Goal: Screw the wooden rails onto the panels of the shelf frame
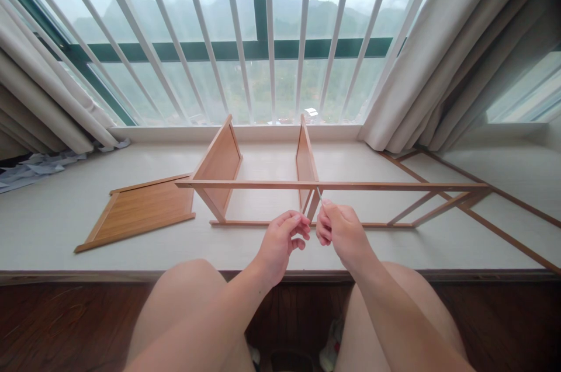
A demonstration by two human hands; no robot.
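A half-built wooden rack (307,185) lies on its side on the pale window ledge (65,214), with two upright panels and long thin rails. My right hand (339,232) is closed in a pinch on a thin light stick or tool (319,195) whose tip sits by the base of the right panel. My left hand (283,237) is beside it, fingers curled and pinched together; what they hold, if anything, is too small to make out. Both hands hover just in front of the rack's lower rail.
A loose wooden shelf panel (140,211) lies flat on the ledge at left. Crumpled paper (39,164) sits at the far left under the curtain. Curtains (438,51) hang on both sides of the barred window (263,39). My knees are below the ledge edge.
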